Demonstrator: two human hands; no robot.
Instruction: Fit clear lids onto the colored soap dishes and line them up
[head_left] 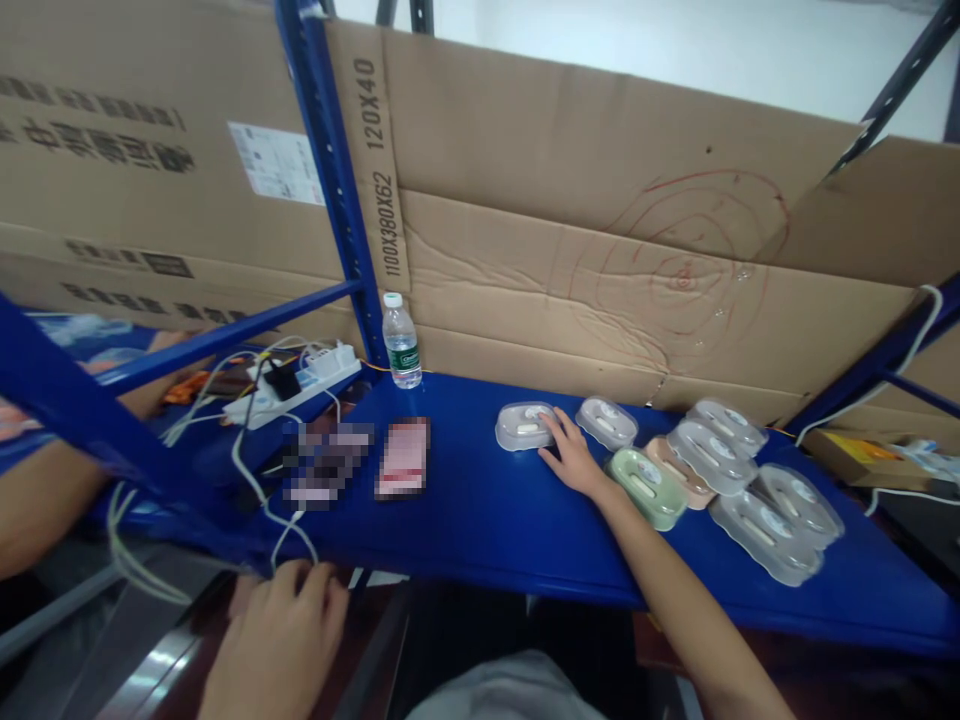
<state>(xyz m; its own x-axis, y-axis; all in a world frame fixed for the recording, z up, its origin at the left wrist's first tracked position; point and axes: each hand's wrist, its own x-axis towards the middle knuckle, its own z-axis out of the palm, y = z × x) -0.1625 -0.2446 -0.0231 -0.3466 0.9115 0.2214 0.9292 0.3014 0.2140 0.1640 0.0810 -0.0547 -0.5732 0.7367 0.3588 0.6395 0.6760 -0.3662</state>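
Case (519,430) with transparent lid lies flat on the blue shelf (480,520), long axis running left to right, roughly parallel to the cardboard panel (487,270). Its right end faces the right hand (574,460), whose spread fingers touch the lid there. Left hand (279,625) is curled near the shelf's front edge; its grip cannot be determined.

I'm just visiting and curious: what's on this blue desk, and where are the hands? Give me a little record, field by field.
Right hand: fingers on the leftmost case
Left hand: curled near a white cable; grip unclear
Right side: green case, peach case, several clear-lidded ones
Back: upright bottle near cardboard
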